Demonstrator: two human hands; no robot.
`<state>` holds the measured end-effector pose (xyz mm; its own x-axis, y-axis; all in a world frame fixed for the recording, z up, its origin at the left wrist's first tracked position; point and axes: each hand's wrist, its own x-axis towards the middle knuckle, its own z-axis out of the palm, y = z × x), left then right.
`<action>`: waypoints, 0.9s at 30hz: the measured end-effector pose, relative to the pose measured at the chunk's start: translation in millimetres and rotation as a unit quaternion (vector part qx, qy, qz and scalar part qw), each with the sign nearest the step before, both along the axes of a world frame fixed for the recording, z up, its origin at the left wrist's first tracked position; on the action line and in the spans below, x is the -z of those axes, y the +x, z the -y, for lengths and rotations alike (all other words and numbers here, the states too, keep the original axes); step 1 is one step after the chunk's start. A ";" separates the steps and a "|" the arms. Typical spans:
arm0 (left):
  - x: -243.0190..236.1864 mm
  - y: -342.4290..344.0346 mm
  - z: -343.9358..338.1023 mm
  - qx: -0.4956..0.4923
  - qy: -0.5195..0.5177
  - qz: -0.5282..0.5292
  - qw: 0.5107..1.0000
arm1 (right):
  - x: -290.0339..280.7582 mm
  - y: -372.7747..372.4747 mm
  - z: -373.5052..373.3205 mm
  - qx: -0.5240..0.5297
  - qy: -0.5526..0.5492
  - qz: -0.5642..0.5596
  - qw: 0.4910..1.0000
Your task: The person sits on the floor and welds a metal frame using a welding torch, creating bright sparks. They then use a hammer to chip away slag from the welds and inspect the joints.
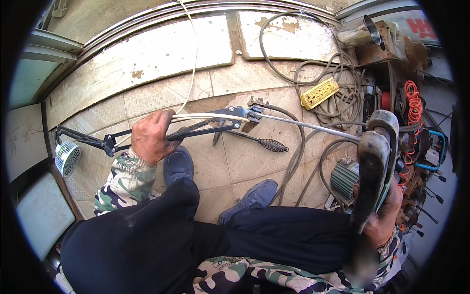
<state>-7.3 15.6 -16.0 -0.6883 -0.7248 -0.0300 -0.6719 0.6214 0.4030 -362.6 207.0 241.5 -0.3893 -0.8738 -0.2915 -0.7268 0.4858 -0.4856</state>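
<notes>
My left hand (152, 137) is closed round a black jointed metal arm (191, 130), with a pale cable (210, 115) running along it. A small white-and-green fan (67, 158) sits at the arm's left end. At its right end, a rusty metal piece (253, 119) is against the joint. My right hand (384, 215) is closed on a worn black electrode holder (370, 171), which partly hides the fingers. From the holder a thin grey welding rod (308, 126) reaches left to the rusty piece; whether they touch I cannot tell. Beneath lies a chipping hammer with a coiled-spring handle (272, 145).
A yellow power strip (319, 93) lies among looped dark cables (335, 110). To the right are a green finned motor (344, 176), an orange coiled hose (413, 105) and cluttered tools. My shoes (177, 165) rest on the tiled floor (210, 171). White slabs (166, 51) line the doorway.
</notes>
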 end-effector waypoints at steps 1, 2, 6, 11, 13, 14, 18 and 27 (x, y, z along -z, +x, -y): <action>0.2 0.1 0.0 0.000 0.000 0.000 1.000 | -0.3 -0.3 0.2 -0.007 -0.001 -0.002 1.000; 0.4 0.4 -0.1 0.000 0.000 0.000 1.000 | 0.1 -0.1 0.5 -0.008 -0.002 -0.003 1.000; 4.0 0.3 -0.6 -0.002 0.002 -0.002 1.000 | 0.2 1.4 1.8 -0.007 0.004 -0.004 1.000; 1.9 0.8 -0.5 -0.004 -0.002 0.003 1.000 | -0.2 0.5 1.7 0.001 0.013 0.005 1.000; 2.8 0.5 -0.4 -0.002 0.001 -0.001 1.000 | -0.3 1.8 1.6 0.005 0.018 0.001 1.000; 3.3 0.0 -0.4 0.000 -0.001 -0.003 1.000 | -0.5 1.9 1.6 0.004 0.020 -0.003 1.000; 1.7 1.3 -0.3 0.002 -0.011 -0.005 1.000 | -0.4 2.4 2.8 0.002 0.019 -0.006 1.000; 2.6 2.3 0.1 0.005 -0.016 -0.013 1.000 | -0.2 2.1 1.5 -0.004 0.013 -0.005 1.000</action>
<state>-5.0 15.4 -18.6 -0.6954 -0.7185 0.0111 -0.6556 0.6406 0.3998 -360.5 205.5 241.7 -0.3858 -0.8690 -0.3099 -0.7355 0.4925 -0.4653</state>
